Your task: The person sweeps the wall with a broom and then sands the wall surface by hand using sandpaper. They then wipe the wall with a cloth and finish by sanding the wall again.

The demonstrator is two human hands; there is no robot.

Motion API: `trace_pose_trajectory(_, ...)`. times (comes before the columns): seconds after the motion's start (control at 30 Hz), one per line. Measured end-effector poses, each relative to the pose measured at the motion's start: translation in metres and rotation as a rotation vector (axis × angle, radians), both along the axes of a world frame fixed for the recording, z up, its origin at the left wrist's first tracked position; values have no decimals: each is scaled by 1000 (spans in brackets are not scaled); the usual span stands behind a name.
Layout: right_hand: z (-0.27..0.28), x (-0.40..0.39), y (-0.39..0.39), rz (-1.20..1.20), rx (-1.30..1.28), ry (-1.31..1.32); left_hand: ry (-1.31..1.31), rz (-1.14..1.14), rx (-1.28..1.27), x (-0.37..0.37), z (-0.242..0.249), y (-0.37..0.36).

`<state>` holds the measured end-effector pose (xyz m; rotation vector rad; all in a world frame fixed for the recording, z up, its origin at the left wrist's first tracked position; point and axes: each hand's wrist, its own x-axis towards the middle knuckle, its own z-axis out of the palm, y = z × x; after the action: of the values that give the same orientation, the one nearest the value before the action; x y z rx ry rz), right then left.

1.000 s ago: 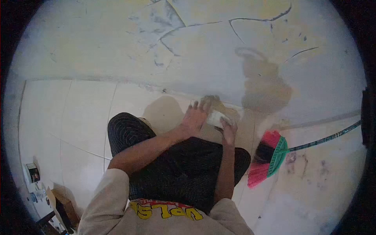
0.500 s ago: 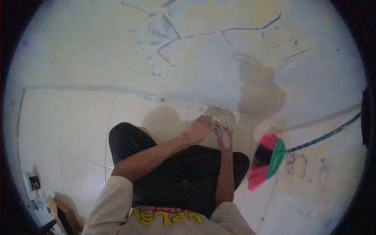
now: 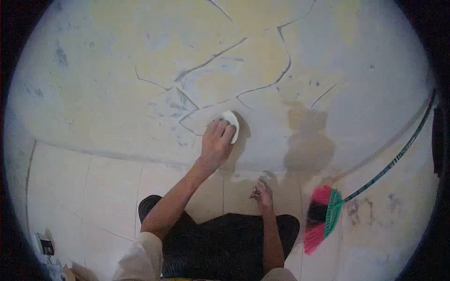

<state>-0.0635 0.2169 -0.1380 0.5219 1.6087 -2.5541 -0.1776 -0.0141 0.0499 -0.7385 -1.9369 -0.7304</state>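
In the head view, clamps a white pad [image 3: 231, 121] in the left hand [image 3: 218, 143] against the cracked wall [image 3: 262, 126]. Holds the right hand [image 3: 263, 194] apart, lower; cannot tell its grip. Has a broom [image 3: 333, 213] near the right knee [image 3: 288, 227].

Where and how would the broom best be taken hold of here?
Probably by the handle, just above the green collar, with the right hand coming from the person's side and the fingers wrapping across the shaft. It is slender and runs up and away to the right, while the bristles flare wide and offer no firm grip.
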Motion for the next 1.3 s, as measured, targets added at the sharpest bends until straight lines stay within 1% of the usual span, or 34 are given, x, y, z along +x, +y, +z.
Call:
trace_pose_trajectory(0.03,3,2,-3,36,24,-27,7,3,9,-5,-7,1)
trace_pose_trajectory(0.1,-2,5,-3,60,57,12,13,-76,-125,-16,-29,3)
trace_pose_trajectory(0.13,-4,2,-2,93,75,59,-34,-124,-124,-11,-33,5)
trace_pose_trajectory(0.17,-5,1,-4,129,94,94,-28,-114,-118,-11,-38,6)
trace_pose_trajectory(0.23,0,4,-11,136,125,82,-88,-36,-76,-8,-42,6)
trace_pose_trajectory(0.3,2,5,-13,137,157,63,-124,-49,-45,-9,-45,6)
trace_pose_trajectory(0.37,3,4,-14,156,191,48,-41,-86,26,-11,-46,6)
trace_pose_trajectory(0.4,1,3,-14,162,196,45,-43,-80,33,-12,-52,7)
trace_pose_trajectory(0.47,-5,0,-14,183,203,-27,-57,-83,-11,-12,-68,6)
trace_pose_trajectory(0.53,-6,0,-17,183,255,-7,-26,-96,-18,-14,-72,3)
trace_pose_trajectory(0.6,-4,3,-15,181,308,15,7,-111,-25,-11,-72,7)
trace_pose_trajectory(0.67,0,5,-15,205,279,-3,-10,0,-214,-8,-73,6)
trace_pose_trajectory(0.7,-1,3,-15,208,291,0,-6,4,-203,-10,-74,5)
trace_pose_trajectory(0.77,-3,5,-15,195,253,11,-46,-97,-104,-12,-78,5)
trace_pose_trajectory(0.87,-4,5,-17,181,248,47,-29,-83,-102,-9,-60,6)
trace_pose_trajectory(0.9,-5,3,-16,178,252,47,-28,-86,-98,-12,-63,6)
trace_pose_trajectory(0.97,-6,3,-15,317,528,10,-22,-101,-117,-14,-69,3)
trace_pose_trajectory(1.07,-12,2,-14,300,536,47,-14,-113,-132,-17,-69,0)
trace_pose_trajectory(1.1,-13,3,-11,299,538,45,-16,-115,-129,-17,-61,2)
trace_pose_trajectory(1.17,-17,2,-12,280,505,75,-9,-43,-84,-16,-42,4)
trace_pose_trajectory(1.27,-4,2,-18,291,462,24,-23,-34,-73,-13,-46,4)
trace_pose_trajectory(1.3,-8,2,-17,293,463,26,-21,-32,-72,-14,-59,4)
